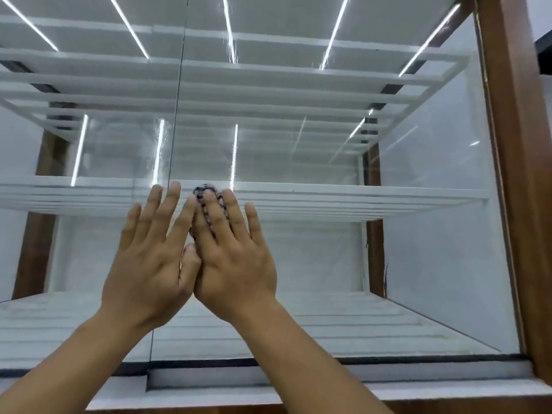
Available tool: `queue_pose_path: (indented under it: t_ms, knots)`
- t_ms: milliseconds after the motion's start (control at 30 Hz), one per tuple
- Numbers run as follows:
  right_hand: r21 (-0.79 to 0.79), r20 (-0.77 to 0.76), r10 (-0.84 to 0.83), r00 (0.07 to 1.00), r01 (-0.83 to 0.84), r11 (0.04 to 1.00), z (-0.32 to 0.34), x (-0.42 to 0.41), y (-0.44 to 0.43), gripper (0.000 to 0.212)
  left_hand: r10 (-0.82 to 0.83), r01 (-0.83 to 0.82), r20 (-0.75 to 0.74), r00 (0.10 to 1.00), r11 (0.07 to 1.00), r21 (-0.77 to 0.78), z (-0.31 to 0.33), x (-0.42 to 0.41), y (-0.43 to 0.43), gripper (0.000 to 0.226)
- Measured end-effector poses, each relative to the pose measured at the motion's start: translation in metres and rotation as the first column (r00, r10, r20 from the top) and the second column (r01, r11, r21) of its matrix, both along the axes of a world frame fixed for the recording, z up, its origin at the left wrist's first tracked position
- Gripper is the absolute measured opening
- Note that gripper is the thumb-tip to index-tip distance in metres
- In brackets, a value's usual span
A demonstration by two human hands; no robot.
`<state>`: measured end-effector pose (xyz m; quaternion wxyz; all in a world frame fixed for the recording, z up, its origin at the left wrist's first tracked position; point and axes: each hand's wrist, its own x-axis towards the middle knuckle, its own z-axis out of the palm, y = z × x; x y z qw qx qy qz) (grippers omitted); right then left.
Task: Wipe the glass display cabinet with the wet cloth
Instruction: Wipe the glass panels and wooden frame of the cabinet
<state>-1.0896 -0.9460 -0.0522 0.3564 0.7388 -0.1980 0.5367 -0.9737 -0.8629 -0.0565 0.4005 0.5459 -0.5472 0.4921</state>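
White shelves (328, 195) behind glass, wall to wall, with bright light strips mirrored across the upper half of the frame and a brown wooden frame (516, 174) running down the right edge. Filling nearly the whole view: the glass display cabinet (418, 249), its two panes meeting at a thin vertical seam (176, 115) left of centre. Both hands up on the glass, low centre of the frame, side by side and touching. Left hand (149, 264) flat, fingers spread wide and pointing up, right over the seam, thumb tucked against the other hand. Right hand (236, 264) just right of it, also flat with fingers fanned, pressing the wet cloth (206, 191) against the pane. Only a dark blue patterned scrap of cloth peeking out above and between the index and middle fingers, level with the middle shelf; rest hidden under the palm. Both bare forearms rising from the bottom edge. White sliding track (298, 380) along the bottom of the panes
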Motion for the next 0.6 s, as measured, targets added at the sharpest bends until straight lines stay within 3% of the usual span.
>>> queue_pose_path:
  t_ms: [167, 400, 600]
  knots:
    - [0.025, 0.094, -0.023, 0.995, 0.021, 0.999, -0.005, -0.077, -0.030, 0.061, 0.090, -0.091, 0.051, 0.995, 0.996, 0.025, -0.011, -0.039, -0.028, 0.067]
    - [0.073, 0.207, -0.065, 0.976, 0.050, 0.996, 0.007, -0.175, -0.068, 0.061, -0.002, -0.004, 0.084, 0.996, 0.998, 0.063, -0.010, -0.103, -0.060, 0.066]
    - [0.191, 0.369, -0.128, 0.921, 0.060, 0.980, 0.013, -0.274, -0.109, 0.061, -0.020, 0.014, 0.117, 0.993, 0.998, 0.053, -0.012, -0.103, -0.062, 0.065]
